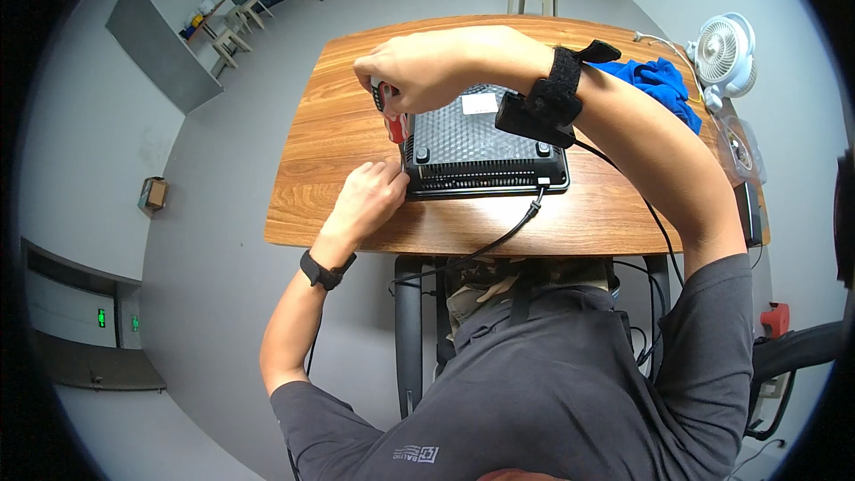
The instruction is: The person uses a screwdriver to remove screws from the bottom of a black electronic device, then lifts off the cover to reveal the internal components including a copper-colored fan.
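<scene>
One wood-grain table (312, 165) spans the middle of the view, the largest thing here. On it, near the person's edge, a flat black appliance (454, 144) lies with its vented, footed side up; the shell looks like stiff, smooth plastic, probably moderately heavy and a little slippery, so it would best be taken by both side rims, flat and level, in case the hidden face is brittle. The blue cloth (657, 87) at the far right looks soft and light. The right hand (417, 69), reaching across the appliance, is curled around a screwdriver handle; the left hand (367, 199) has its fingers bunched narrow at the appliance's near left corner, though whether they pinch anything I cannot tell. A black cable (506, 238) runs from the near edge, bendable but liable to snag. The screwdriver (397, 130), red and white, points down toward that same left corner; it should be light and rigid, well held by its thick handle. Smallest, the round feet (544, 150) look rubbery, perhaps grippy.
</scene>
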The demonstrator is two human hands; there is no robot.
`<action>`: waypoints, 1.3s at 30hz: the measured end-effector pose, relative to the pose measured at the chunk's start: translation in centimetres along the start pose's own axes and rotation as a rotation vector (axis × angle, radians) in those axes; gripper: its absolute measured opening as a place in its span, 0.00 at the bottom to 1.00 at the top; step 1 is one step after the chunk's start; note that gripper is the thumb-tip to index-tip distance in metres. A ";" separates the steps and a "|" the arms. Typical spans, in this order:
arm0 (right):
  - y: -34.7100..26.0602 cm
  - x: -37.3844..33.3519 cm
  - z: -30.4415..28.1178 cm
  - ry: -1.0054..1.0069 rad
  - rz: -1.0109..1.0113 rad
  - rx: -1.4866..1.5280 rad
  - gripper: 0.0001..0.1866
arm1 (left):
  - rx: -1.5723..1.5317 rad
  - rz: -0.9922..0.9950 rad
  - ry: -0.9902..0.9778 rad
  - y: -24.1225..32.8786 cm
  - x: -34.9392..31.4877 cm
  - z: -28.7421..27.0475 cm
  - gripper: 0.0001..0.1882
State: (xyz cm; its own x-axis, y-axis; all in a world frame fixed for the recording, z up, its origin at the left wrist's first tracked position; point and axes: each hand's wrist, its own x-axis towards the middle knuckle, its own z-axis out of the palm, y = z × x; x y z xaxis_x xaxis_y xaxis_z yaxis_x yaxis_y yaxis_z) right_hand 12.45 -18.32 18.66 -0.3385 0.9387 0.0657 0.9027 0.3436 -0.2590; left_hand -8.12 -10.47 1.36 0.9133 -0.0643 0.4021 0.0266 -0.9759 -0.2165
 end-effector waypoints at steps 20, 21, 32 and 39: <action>0.0 -0.2 0.1 -0.046 0.030 0.002 0.17 | -0.015 0.012 0.013 -0.2 -0.5 0.7 0.06; 0.0 -0.2 0.1 -0.049 0.031 0.009 0.17 | -0.036 -0.029 0.031 0.0 -0.5 0.6 0.06; -0.2 -0.3 0.0 -0.072 0.029 0.004 0.17 | -0.043 -0.048 -0.039 0.5 -0.3 0.2 0.06; 0.2 -0.7 0.2 -0.113 0.048 -0.031 0.16 | -0.102 -0.163 -0.026 0.8 0.1 0.6 0.05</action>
State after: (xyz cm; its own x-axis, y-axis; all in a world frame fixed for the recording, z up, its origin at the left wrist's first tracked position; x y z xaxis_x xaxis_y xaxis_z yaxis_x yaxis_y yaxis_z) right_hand 12.85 -18.86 18.41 -0.3205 0.9456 -0.0552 0.9259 0.3004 -0.2290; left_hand -7.77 -11.17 0.65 0.9104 0.1004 0.4013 0.1348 -0.9892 -0.0583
